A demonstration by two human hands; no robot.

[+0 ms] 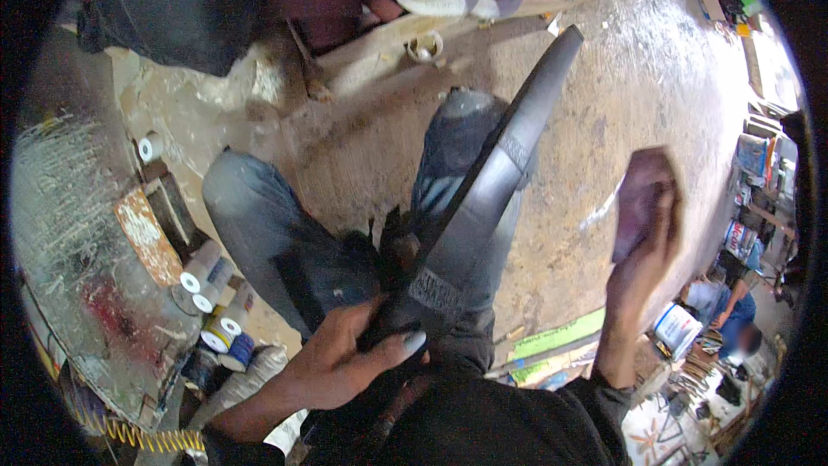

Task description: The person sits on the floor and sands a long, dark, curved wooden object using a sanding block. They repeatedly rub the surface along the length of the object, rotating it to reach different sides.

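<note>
Holds a black tapering piece (476, 207) clamped in the left hand (345, 364), a maroon pad (638, 194) in the right hand (640, 272).

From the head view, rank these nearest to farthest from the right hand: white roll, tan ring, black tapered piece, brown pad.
1. Brown pad: held in the right hand.
2. Black tapered piece: left of that hand, mid-picture.
3. Tan ring: farther left, upper middle.
4. White roll: far left.
</note>
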